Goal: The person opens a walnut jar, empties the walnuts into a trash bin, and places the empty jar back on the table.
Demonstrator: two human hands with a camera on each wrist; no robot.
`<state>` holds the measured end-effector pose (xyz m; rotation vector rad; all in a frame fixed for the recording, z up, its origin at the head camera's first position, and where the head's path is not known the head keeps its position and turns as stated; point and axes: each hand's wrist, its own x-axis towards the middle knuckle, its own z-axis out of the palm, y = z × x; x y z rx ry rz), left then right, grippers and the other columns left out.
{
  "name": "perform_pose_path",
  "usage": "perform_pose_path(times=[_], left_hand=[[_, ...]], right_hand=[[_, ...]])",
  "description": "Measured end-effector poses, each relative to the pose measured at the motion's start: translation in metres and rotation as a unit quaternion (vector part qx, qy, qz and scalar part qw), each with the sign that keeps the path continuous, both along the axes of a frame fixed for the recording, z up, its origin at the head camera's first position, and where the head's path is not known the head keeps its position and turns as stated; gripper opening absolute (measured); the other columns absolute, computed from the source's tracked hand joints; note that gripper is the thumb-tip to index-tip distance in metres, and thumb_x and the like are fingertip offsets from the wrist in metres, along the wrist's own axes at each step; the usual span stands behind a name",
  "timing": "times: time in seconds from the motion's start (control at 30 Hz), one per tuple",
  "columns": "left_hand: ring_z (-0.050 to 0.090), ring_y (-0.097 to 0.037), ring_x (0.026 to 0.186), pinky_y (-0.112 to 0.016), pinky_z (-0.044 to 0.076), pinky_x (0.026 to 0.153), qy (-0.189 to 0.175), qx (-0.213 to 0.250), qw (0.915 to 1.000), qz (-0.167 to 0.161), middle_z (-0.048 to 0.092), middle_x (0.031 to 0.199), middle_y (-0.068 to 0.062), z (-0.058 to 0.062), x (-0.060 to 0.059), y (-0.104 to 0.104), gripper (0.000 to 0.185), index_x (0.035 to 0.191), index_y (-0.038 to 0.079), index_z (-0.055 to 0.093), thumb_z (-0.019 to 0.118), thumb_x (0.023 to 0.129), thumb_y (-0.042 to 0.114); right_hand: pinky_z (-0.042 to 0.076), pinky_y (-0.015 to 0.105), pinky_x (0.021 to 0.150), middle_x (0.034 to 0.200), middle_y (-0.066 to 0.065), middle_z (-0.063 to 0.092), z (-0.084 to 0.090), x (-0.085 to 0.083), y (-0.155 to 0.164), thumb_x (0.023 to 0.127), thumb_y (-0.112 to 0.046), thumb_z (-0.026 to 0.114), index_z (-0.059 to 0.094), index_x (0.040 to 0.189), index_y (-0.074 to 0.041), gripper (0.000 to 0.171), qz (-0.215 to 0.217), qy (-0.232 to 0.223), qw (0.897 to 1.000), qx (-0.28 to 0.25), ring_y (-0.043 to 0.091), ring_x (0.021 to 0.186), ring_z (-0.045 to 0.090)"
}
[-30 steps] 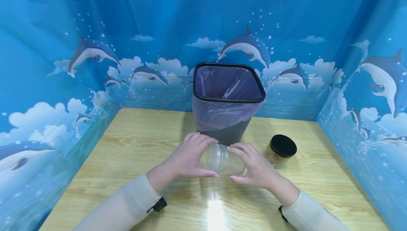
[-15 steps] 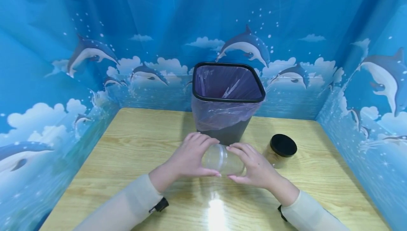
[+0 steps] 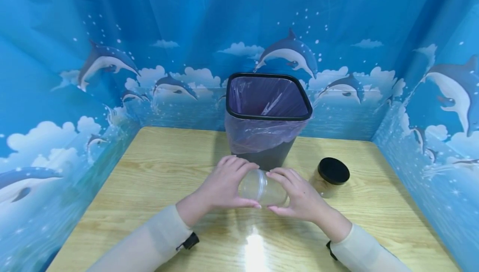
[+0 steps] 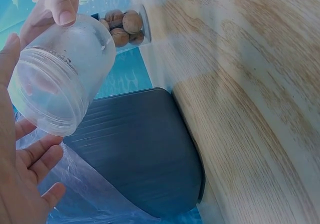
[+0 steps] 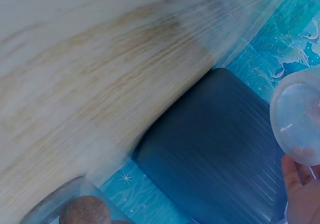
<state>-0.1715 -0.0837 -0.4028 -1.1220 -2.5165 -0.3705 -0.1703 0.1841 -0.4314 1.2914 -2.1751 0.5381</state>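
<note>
Clear plastic jar (image 3: 263, 189), empty, lidless, threaded mouth, lying sideways above tabletop (image 3: 149, 180); left hand (image 3: 224, 184) and right hand (image 3: 301, 197) both curl round it.

No readable text — no labels, brands, numbers, signs on anything.

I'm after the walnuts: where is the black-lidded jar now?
In the head view the black-lidded jar stands on the table, right of the bin and beyond the right hand.
</note>
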Motion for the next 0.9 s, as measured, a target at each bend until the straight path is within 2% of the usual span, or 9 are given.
perform_pose_path(times=[0.23, 0.4, 0.6, 0.9], left_hand=[[0.051, -0.021, 0.122, -0.048, 0.033, 0.112, -0.007, -0.001, 1.0, -0.003, 0.059, 0.13, -0.002, -0.0007, -0.0009, 0.001, 0.095, 0.139, 0.017, 0.054, 0.066, 0.07, 0.082], [0.05, -0.021, 0.126, -0.051, 0.03, 0.114, -0.016, -0.003, 0.9998, -0.011, 0.058, 0.133, -0.002, -0.0005, -0.0014, 0.0011, 0.095, 0.142, 0.019, 0.051, 0.067, 0.071, 0.08], [0.05, -0.022, 0.126, -0.054, 0.03, 0.114, -0.003, 0.011, 0.9994, -0.034, 0.057, 0.134, -0.003, -0.0012, -0.0029, -0.0002, 0.093, 0.143, 0.02, 0.051, 0.069, 0.072, 0.078], [0.049, -0.022, 0.126, -0.053, 0.028, 0.115, 0.01, 0.038, 0.9969, -0.068, 0.056, 0.138, -0.002, -0.0029, -0.0036, -0.002, 0.094, 0.144, 0.02, 0.053, 0.084, 0.066, 0.064]], right_hand=[[0.053, 0.042, 0.093, 0.13, 0.011, 0.057, -0.0003, 0.0006, 0.0012, 0.074, -0.048, 0.083, 0.052, 0.139, -0.006, 0.083, -0.013, -0.025, 1.0, 0.013, 0.026, 0.113, 0.058], [0.053, 0.043, 0.093, 0.13, 0.01, 0.057, -0.0014, -0.0003, 0.0022, 0.073, -0.047, 0.084, 0.052, 0.139, -0.007, 0.084, -0.017, -0.026, 0.999, 0.015, 0.026, 0.113, 0.058], [0.054, 0.044, 0.092, 0.129, 0.01, 0.057, 0.0003, -0.0012, 0.0025, 0.075, -0.048, 0.083, 0.053, 0.138, -0.006, 0.082, -0.015, -0.023, 1.0, 0.011, 0.027, 0.113, 0.059], [0.053, 0.044, 0.093, 0.128, 0.011, 0.058, 0.0015, -0.0018, 0.0028, 0.077, -0.051, 0.08, 0.053, 0.138, -0.004, 0.081, -0.01, -0.019, 1.0, 0.003, 0.027, 0.113, 0.059]])
